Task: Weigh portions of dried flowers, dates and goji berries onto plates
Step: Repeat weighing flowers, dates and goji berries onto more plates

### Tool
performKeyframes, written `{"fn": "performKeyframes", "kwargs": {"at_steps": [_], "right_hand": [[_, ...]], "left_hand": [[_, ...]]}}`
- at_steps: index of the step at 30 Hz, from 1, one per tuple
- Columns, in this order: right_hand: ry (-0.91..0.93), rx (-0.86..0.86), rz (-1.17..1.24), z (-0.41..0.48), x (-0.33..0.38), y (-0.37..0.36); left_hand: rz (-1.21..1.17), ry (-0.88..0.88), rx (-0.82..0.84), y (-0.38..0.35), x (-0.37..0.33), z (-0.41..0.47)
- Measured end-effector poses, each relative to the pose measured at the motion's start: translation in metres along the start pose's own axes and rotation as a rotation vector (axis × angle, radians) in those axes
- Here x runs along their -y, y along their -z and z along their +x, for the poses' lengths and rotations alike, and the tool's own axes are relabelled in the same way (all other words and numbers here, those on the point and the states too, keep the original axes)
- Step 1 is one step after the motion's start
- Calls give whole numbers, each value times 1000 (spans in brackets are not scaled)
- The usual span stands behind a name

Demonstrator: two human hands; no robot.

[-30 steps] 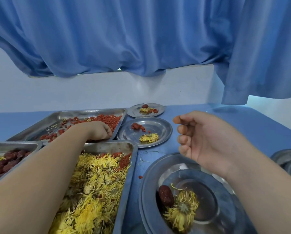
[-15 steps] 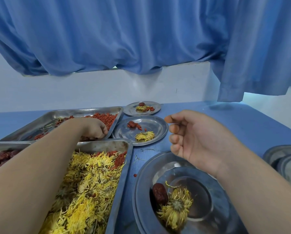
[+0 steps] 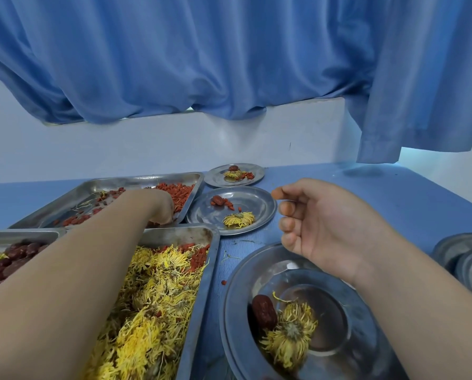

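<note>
Blue table (image 3: 421,193). Left hand (image 3: 161,208) reaches into goji tray (image 3: 136,179), fingers buried in goji berries (image 3: 178,192); grasp not visible. Right hand (image 3: 325,229) loosely curled, empty, over near plate (image 3: 230,311) holding date (image 3: 263,311) and flower (image 3: 289,335). Risk: berries spilling into flower tray (image 3: 211,259) during carry.

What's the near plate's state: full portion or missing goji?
Missing goji: near plate holds only one date and one dried flower.
</note>
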State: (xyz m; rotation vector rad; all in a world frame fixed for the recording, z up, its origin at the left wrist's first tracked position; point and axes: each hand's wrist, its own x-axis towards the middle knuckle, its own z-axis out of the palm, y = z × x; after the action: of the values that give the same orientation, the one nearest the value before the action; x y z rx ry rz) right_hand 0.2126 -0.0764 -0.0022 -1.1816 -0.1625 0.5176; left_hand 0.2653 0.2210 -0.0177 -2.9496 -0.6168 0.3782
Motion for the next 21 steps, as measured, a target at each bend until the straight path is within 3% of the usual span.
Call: {"fn": "performKeyframes", "kwargs": {"at_steps": [13,18,21], "right_hand": [[-7,58,20,-3,2,-8],[1,62,25,-3,3,-8],[1,58,29,-3,3,-7]], "left_hand": [[-41,40,-108,-11,4,9],[-200,8,-194,0,12,8],[-440,-13,-266,4,19,7]]}}
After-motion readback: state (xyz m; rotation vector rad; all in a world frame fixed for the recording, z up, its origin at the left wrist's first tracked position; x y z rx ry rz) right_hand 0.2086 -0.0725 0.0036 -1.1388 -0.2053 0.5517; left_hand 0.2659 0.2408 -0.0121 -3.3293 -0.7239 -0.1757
